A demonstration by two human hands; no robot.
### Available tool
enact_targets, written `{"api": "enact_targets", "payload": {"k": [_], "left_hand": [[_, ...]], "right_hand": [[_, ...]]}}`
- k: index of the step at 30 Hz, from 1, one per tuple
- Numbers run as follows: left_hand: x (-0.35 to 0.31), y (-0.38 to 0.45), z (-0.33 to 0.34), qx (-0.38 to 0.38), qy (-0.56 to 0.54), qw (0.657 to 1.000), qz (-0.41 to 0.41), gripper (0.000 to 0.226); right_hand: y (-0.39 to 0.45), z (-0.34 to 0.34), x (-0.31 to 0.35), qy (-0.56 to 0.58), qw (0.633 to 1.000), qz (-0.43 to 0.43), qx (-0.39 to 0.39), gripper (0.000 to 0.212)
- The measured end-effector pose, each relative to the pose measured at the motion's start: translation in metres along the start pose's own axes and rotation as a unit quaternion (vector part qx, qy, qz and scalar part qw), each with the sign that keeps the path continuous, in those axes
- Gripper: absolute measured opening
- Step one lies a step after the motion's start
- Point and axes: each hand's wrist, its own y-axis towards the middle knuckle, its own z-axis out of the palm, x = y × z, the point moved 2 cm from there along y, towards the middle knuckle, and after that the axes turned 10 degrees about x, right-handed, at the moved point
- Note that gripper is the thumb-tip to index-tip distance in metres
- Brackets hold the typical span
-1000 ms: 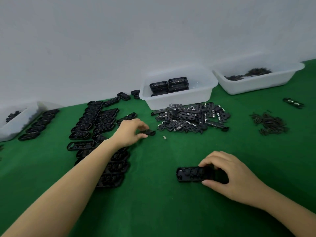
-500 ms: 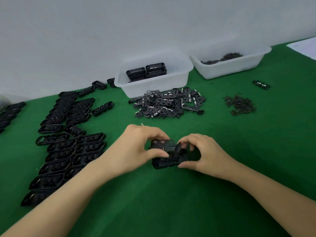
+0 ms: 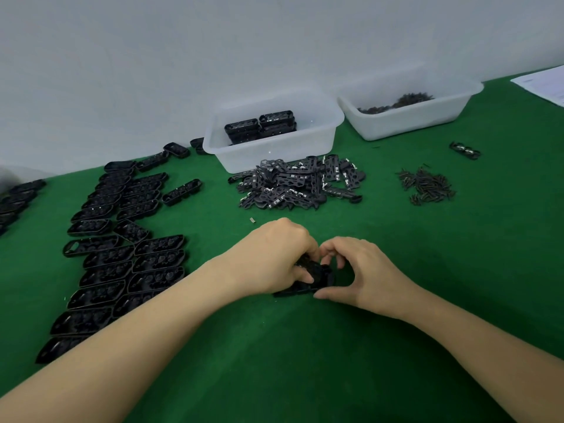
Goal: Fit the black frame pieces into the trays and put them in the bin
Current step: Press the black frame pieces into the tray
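Observation:
A black tray (image 3: 317, 277) lies on the green cloth at the centre, with a black frame piece partly hidden on top of it. My left hand (image 3: 271, 261) curls over the tray's left half, fingers pressing on the frame piece. The tray's right end is gripped between thumb and fingers of my right hand (image 3: 363, 270). A heap of loose black frame pieces (image 3: 299, 184) lies behind my hands. Several empty black trays (image 3: 128, 257) stand in rows at the left. The white bin (image 3: 274, 132) behind the heap holds several finished trays.
A second white bin (image 3: 409, 102) with small dark parts stands at the back right. A pile of small dark screws (image 3: 427, 186) and one lone black part (image 3: 464, 150) lie to the right. Paper (image 3: 546, 85) sits at the far right edge. A tiny metal clip (image 3: 252, 220) lies near my left hand.
My left hand picked a frame piece from beside the heap and brought it onto the tray. Both hands now close over the tray, with my left hand pressing down further.

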Motion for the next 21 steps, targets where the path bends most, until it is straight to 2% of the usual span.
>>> {"api": "enact_targets", "payload": {"k": [5,11,14,17,21], "left_hand": [[0.007,-0.007,0.010,-0.061,-0.056,0.996,-0.017,0.031],[0.013,-0.022,0.038,-0.142,-0.244,0.959,-0.017,0.041],[0.017,-0.033,0.049,-0.193,-0.213,0.958,-0.014,0.049],[0.026,-0.048,0.061,-0.267,-0.171,0.947,-0.057,0.040],[0.028,-0.055,0.071,-0.270,-0.164,0.948,-0.034,0.029]], "right_hand": [[0.001,0.001,0.001,-0.017,1.000,0.003,0.008,0.042],[0.001,0.001,0.002,-0.018,1.000,0.007,0.019,0.037],[0.000,0.000,0.002,-0.018,1.000,0.007,0.025,0.036],[-0.001,0.000,0.004,-0.020,0.999,0.008,0.030,0.036],[0.000,0.000,0.005,-0.025,0.999,0.014,0.039,0.036]]}}
